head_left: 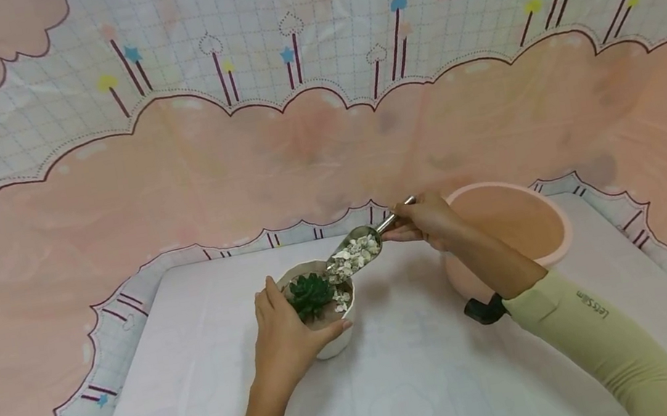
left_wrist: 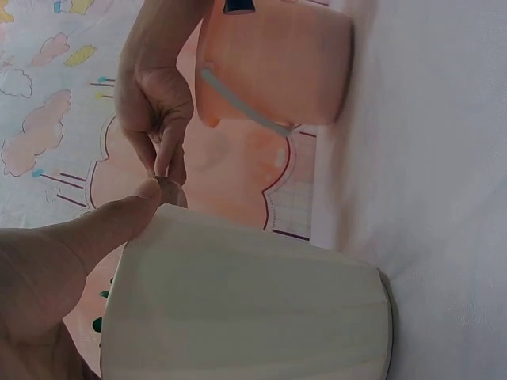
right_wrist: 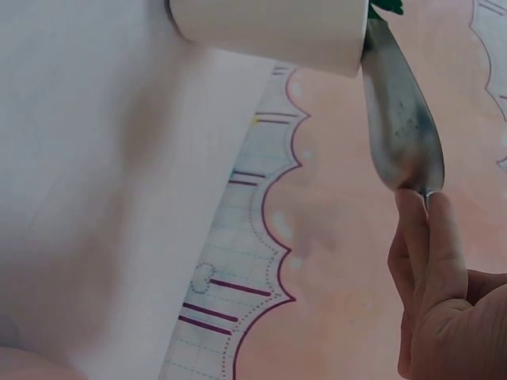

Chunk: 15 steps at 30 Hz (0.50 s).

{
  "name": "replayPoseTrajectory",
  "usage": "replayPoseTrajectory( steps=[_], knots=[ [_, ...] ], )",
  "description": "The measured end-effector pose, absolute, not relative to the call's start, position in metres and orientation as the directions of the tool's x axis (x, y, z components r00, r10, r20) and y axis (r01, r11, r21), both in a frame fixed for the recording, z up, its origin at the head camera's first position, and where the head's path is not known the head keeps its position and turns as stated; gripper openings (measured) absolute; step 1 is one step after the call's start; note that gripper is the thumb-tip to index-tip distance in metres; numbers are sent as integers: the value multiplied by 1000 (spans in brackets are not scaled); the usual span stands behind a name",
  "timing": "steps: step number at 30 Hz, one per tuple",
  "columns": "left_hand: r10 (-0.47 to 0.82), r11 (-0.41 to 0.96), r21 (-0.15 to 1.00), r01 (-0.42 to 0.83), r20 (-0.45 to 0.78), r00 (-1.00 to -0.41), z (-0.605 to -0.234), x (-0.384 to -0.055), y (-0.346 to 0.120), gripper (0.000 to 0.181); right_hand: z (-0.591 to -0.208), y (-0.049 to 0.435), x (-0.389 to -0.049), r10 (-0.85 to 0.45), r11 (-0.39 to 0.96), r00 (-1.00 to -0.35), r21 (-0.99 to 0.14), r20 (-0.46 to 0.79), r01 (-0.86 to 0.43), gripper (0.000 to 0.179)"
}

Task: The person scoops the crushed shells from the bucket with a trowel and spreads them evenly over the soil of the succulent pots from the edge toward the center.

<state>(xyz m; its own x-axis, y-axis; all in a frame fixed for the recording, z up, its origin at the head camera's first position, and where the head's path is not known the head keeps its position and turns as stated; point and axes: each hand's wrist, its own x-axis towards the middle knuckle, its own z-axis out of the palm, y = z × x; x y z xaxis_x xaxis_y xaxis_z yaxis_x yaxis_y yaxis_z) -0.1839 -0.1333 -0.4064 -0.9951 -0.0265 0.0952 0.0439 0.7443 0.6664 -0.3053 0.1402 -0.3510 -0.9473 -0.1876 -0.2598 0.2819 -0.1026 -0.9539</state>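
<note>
A white flower pot stands on the table with a green succulent in it. My left hand grips the pot from its left and near side, with the thumb at the rim. My right hand holds a metal scoop by its handle. Whitish pebbles fill the scoop, whose tip tilts down over the pot's right rim. Some pebbles lie inside the pot beside the succulent. In the right wrist view the scoop's underside hides its load.
A pink bucket stands to the right, partly behind my right forearm; its grey handle hangs down its side. The white table ends at a back edge against a patterned cloth.
</note>
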Motion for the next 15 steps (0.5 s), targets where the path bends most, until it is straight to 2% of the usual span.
replayPoseTrajectory(
  steps=[15],
  knots=[
    [49, 701, 706, 100, 92, -995, -411, -193, -143, 139, -352, 137, -307, -174, -118, -954, -956, -245, 268, 42]
  ],
)
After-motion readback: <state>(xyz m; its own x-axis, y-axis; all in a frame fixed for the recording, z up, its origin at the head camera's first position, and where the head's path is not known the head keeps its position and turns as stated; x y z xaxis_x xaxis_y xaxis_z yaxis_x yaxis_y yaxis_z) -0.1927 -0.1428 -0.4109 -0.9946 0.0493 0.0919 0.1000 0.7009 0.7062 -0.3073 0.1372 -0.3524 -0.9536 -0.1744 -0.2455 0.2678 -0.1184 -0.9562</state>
